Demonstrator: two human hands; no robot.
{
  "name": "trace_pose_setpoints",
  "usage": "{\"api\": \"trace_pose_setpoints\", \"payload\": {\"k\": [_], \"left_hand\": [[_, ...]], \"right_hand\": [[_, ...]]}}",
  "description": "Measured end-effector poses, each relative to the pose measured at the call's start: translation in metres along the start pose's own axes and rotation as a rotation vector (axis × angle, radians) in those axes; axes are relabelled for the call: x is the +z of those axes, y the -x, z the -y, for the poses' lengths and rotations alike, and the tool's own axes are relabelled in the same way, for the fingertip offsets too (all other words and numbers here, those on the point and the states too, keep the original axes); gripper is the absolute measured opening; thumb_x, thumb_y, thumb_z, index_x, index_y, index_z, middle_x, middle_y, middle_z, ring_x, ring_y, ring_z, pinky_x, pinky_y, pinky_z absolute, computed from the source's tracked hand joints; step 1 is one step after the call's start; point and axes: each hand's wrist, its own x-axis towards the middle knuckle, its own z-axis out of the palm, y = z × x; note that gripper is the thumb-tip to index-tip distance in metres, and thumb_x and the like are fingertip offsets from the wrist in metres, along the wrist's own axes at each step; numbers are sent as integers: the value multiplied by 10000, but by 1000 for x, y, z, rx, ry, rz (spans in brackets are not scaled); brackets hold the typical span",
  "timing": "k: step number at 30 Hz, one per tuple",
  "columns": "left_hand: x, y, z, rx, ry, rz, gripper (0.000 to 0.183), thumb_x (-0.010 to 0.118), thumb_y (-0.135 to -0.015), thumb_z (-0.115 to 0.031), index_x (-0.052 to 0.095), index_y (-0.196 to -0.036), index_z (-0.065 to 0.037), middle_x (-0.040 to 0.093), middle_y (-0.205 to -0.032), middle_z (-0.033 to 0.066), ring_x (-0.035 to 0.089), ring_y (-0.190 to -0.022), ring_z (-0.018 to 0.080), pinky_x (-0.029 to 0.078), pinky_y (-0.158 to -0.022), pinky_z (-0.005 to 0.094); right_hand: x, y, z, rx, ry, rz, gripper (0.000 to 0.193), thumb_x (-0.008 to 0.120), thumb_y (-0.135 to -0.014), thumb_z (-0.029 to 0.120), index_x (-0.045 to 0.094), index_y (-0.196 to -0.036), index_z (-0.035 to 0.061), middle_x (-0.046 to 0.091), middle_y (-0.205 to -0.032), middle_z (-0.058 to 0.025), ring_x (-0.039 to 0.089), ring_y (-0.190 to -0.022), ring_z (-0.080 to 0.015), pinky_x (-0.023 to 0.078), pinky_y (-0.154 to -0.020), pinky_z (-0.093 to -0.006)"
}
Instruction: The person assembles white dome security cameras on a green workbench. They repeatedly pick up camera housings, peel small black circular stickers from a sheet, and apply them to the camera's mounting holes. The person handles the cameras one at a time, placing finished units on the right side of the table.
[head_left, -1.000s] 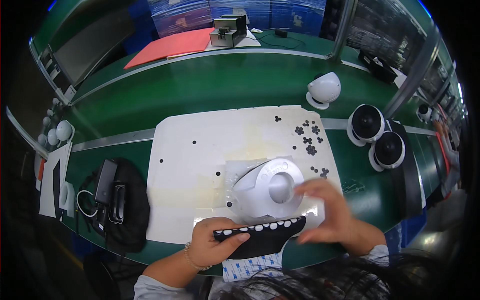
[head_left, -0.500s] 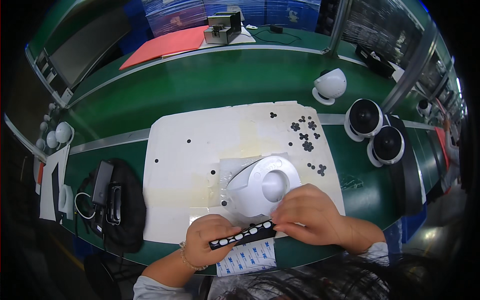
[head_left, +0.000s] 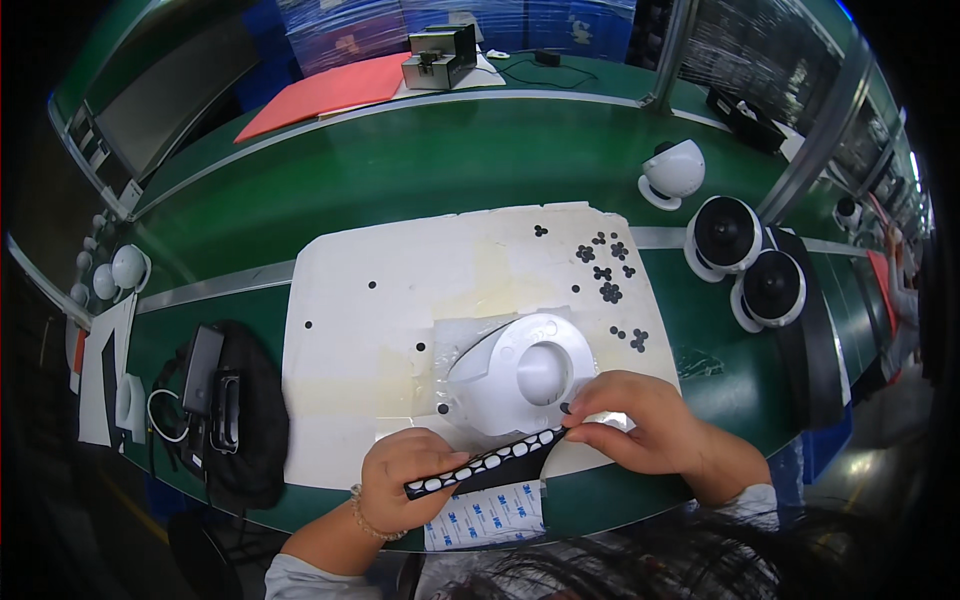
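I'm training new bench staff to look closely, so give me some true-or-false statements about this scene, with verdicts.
1. The left hand holds a black sheet. True.
2. The right hand has a small black dot at a fingertip. True.
3. The white housing lies on bare green bench. False: it is on the white board, with translucent film beneath it.
4. The red sheet lies to the left of the metal box. True.
5. The black bundle lies right of the white board. False: it lies to its left.
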Motion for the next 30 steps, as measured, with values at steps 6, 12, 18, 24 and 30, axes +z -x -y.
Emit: {"api": "trace_pose_setpoints", "payload": {"k": [6, 12, 18, 24, 30], "left_hand": [[1, 0, -3, -114, 77, -31, 179, 652, -619, 41, 636, -796, 22, 584, -634, 120, 554, -547, 225, 421, -502, 280], [4, 5, -2, -223, 117, -87, 136, 686, -635, 14, 620, -754, 29, 571, -611, 122, 547, -534, 195, 409, -488, 262], [3, 5, -1, -173, 68, -74, 161, 702, -617, 15, 615, -752, 23, 569, -605, 119, 545, -520, 201, 411, -487, 266], [2, 2, -4, -165, 57, -50, 140, 703, -615, 14, 609, -719, 17, 561, -584, 107, 538, -503, 205, 403, -477, 262], [0, 8, -4, -333, 107, -36, 148, 687, -610, 5, 623, -742, 2, 601, -698, 113, 560, -549, 198, 421, -494, 267]], "right_hand": [[-7, 1, -10, -380, 197, -119, 302, 659, -683, 4, 577, -956, 106, 599, -901, -57, 591, -839, -229, 454, -698, -332], [14, -4, -9, -407, 56, -184, 428, 661, -656, -33, 530, -1041, 100, 566, -977, -90, 584, -854, -240, 450, -695, -331], [20, -4, -10, -395, 26, -216, 453, 644, -688, -49, 494, -1096, 78, 542, -996, -121, 568, -842, -267, 469, -695, -314], [0, -6, 1, -271, 34, 40, 376, 650, -721, 36, 528, -1076, 66, 521, -978, -110, 555, -819, -241, 462, -679, -303], [-5, -7, 4, -489, -16, 4, 460, 625, -722, 9, 460, -1149, 55, 520, -830, -98, 565, -736, -220, 441, -625, -304]]}}
